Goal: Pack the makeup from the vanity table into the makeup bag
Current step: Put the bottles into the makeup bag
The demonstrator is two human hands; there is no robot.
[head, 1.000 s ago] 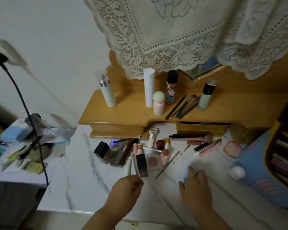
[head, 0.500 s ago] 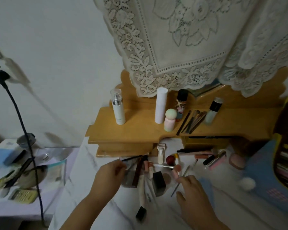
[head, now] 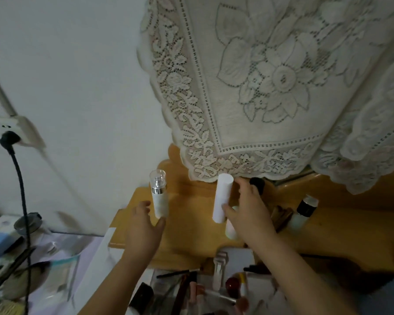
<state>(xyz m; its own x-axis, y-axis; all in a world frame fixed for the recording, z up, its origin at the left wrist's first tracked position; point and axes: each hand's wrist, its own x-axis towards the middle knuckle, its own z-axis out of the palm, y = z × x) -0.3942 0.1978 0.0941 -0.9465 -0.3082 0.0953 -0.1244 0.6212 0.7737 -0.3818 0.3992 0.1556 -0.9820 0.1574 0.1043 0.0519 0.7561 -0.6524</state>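
Both hands rose: left hand (head: 143,226) opens beside clear-capped bottle (head: 159,196); right hand (head: 248,214) grips white tube (head: 222,196).

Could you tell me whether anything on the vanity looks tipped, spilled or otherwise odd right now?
Nothing looks spilled or broken. The white tube leans slightly, but the right hand is gripping it. The pump bottle stands upright by the left hand.

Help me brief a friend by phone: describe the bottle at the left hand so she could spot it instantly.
On the wooden vanity shelf beneath the lace cloth, look to the left end. The pump bottle stands upright there, the left hand reaching around its base. Unlike the plain white tube nearby, it has a clear cap and silver collar.
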